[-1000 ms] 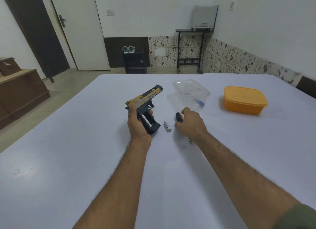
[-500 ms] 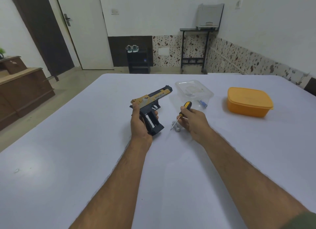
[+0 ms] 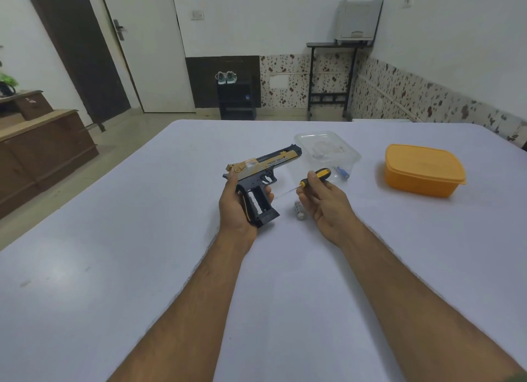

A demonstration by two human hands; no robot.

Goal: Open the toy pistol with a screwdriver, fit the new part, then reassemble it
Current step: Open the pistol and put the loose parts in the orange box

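My left hand grips the toy pistol by its black handle, above the white table. The pistol has a gold slide, and its barrel points to the far right. The handle's side is open and shows one battery inside. My right hand pinches a screwdriver with a yellow and black handle, its thin shaft pointing left toward the pistol's handle. A loose battery lies on the table just below my right hand.
A clear plastic box stands behind the screwdriver, with a small blue and white item at its near side. An orange lidded container sits further right. The table's far edge lies beyond them.
My right hand has picked the screwdriver up off the table and turned it, so its tip now points toward the pistol. My left hand has raised and tilted the pistol slightly.
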